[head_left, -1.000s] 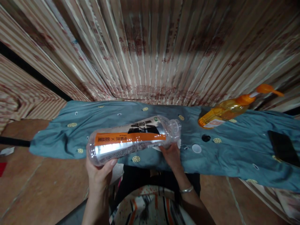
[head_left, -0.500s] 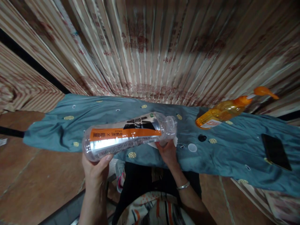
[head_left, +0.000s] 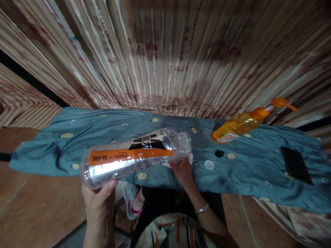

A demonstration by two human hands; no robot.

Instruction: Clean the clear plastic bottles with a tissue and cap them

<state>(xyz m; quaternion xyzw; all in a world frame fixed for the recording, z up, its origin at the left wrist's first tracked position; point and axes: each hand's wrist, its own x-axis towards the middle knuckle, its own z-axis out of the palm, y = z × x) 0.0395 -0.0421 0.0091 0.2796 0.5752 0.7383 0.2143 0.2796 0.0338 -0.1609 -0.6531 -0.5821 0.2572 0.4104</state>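
My left hand (head_left: 97, 199) grips the base of a clear plastic bottle (head_left: 134, 156) with an orange, silver and black label. The bottle lies almost level in the air above a teal cloth (head_left: 248, 172), its open, capless neck pointing right. My right hand (head_left: 182, 172) is under the neck, fingers closed on a small piece of white paper or tissue (head_left: 190, 159). A white bottle cap (head_left: 209, 164) lies on the cloth just right of that hand, and a small black object (head_left: 219, 153) lies beyond it.
An orange pump bottle (head_left: 243, 124) stands on the cloth at the right. A black phone (head_left: 296, 165) lies near the far right. Striped curtains (head_left: 165, 51) hang behind. Brown tiled floor (head_left: 38, 206) shows on the left, and a shoe (head_left: 130, 201) below.
The bottle and both hands have drifted slightly left and down in view as the camera shifted. The grip on the bottle is unchanged.
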